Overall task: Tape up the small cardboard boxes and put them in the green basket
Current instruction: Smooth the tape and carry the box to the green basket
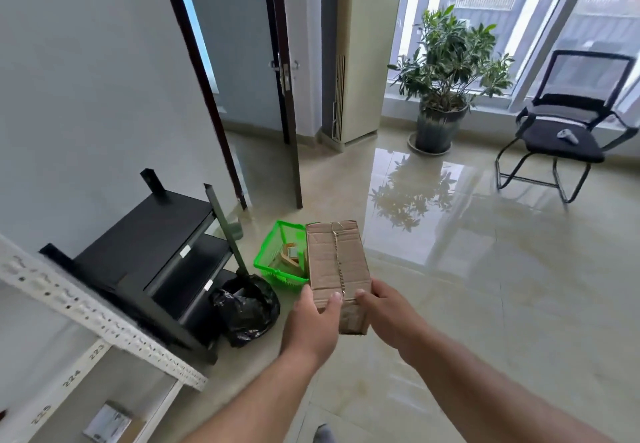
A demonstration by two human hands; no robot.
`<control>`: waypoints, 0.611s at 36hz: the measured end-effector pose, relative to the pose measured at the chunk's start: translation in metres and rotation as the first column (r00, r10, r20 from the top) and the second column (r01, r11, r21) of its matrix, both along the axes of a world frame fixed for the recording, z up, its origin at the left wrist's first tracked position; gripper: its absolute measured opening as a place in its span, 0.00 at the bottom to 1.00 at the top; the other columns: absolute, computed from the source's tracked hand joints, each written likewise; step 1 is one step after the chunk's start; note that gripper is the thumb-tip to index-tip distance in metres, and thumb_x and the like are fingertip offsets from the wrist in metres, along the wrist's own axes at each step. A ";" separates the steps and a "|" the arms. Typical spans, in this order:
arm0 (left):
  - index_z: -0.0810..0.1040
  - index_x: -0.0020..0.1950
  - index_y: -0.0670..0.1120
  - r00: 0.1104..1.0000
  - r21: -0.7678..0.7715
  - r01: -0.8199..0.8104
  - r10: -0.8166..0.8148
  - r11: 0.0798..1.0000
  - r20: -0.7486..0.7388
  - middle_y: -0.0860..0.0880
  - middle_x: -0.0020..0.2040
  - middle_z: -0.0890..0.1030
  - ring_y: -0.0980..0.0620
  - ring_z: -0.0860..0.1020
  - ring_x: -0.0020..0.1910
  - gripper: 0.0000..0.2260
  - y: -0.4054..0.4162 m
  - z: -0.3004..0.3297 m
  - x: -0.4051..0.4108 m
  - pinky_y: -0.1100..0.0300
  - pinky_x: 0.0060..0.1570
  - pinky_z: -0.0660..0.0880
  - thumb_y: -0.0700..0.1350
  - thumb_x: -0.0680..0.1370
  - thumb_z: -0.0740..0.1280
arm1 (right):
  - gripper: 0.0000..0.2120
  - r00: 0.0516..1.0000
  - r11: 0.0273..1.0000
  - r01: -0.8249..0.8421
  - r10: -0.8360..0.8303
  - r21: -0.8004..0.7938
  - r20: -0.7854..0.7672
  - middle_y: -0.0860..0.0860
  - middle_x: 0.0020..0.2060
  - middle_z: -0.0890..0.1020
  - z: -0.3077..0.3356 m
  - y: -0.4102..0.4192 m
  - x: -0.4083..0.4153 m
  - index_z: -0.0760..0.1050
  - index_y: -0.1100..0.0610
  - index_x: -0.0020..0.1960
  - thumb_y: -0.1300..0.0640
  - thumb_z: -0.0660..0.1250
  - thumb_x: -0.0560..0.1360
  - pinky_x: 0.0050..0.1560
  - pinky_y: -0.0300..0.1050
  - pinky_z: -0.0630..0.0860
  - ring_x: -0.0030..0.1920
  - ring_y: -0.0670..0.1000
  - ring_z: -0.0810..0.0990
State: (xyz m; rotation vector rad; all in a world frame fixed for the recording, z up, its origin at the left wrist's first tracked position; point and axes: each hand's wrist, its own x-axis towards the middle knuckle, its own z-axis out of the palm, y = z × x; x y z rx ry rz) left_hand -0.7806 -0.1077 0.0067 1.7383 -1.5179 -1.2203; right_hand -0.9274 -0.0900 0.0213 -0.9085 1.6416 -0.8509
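**Box held over the basket**

Creased brown cardboard box [337, 262], taped along its seam, gripped at the near end by left hand [313, 321] and right hand [388, 311]. Green mesh basket [273, 262] sits on glossy tile floor [450, 286], beside a crinkled black bag [246, 311].

Glossy tiled floor [450, 304]

On it stand a green basket [273, 266], black bin bag [247, 314], black shelving unit [156, 255], potted plant [440, 124] and black chair [561, 137].

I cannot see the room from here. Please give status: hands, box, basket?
Both hands, left and right, grip the box. Green basket on floor beyond, holds items. Nothing in the way.
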 end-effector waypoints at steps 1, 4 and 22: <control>0.76 0.57 0.52 1.000 -0.003 -0.005 0.005 1.000 -0.010 0.54 0.52 0.83 0.52 0.80 0.53 0.17 -0.011 -0.001 -0.007 0.52 0.57 0.77 0.60 0.74 0.63 | 0.13 1.000 1.000 0.001 -0.001 0.008 -0.012 0.48 0.50 0.88 0.002 -0.010 -0.007 0.81 0.53 0.59 0.61 0.60 0.80 0.52 0.45 0.81 0.53 0.51 0.86; 0.76 0.57 0.51 0.999 0.000 -0.003 0.003 1.000 -0.033 0.53 0.53 0.82 0.50 0.80 0.54 0.14 -0.038 -0.008 -0.023 0.52 0.58 0.77 0.58 0.77 0.65 | 0.13 0.998 1.000 -0.017 0.018 0.010 -0.053 0.48 0.50 0.88 0.001 -0.036 -0.022 0.82 0.52 0.57 0.60 0.61 0.80 0.59 0.52 0.81 0.52 0.51 0.86; 0.75 0.63 0.52 0.995 0.054 -0.064 0.068 0.996 -0.069 0.53 0.57 0.82 0.50 0.80 0.56 0.25 -0.155 -0.013 -0.105 0.52 0.59 0.77 0.64 0.71 0.61 | 0.16 0.990 0.992 -0.120 0.123 0.046 -0.072 0.47 0.49 0.88 0.007 -0.167 -0.103 0.85 0.48 0.53 0.55 0.61 0.72 0.63 0.59 0.78 0.52 0.50 0.86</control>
